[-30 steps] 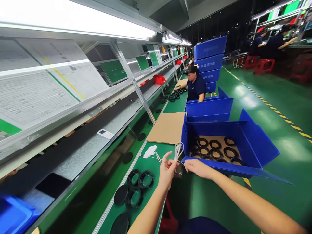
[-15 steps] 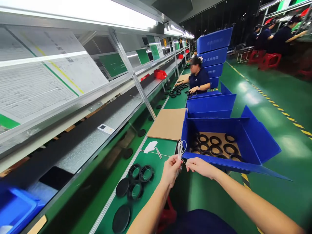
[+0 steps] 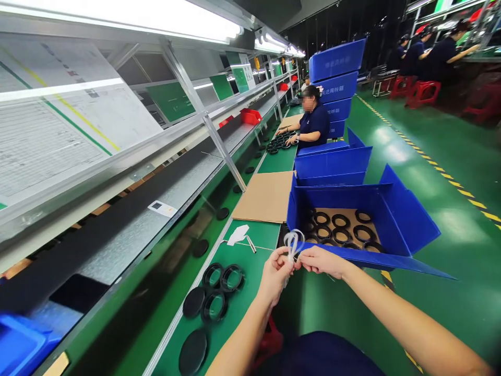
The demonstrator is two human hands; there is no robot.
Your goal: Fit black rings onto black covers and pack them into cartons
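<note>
A looped bundle of white cord [image 3: 291, 241] stands up from the fingers of my left hand [image 3: 276, 274], which is closed round its lower part. Close beside it, my right hand [image 3: 321, 261] pinches at the bundle's side, apparently on a thin strand of the cord; the fingertips partly hide it. Both hands are above the gap between the green bench [image 3: 250, 277] and the blue box [image 3: 348, 253]. On the bench to their left lie several black rings [image 3: 214, 305], black discs [image 3: 193, 352], a white paper piece [image 3: 237, 235] and a small metallic tool [image 3: 251, 244].
Several black rings [image 3: 341, 221] lie inside the open blue box, whose front flap sticks out by my right forearm. Cardboard sheets [image 3: 266, 196] rest on the bench ahead. A co-worker [image 3: 313, 117] handles rings farther along. A metal shelf [image 3: 188, 185] runs along the left.
My right hand has come left to the cord bundle, and the two hands now meet. The bundle's loops have spread. The co-worker's hands have shifted among the rings.
</note>
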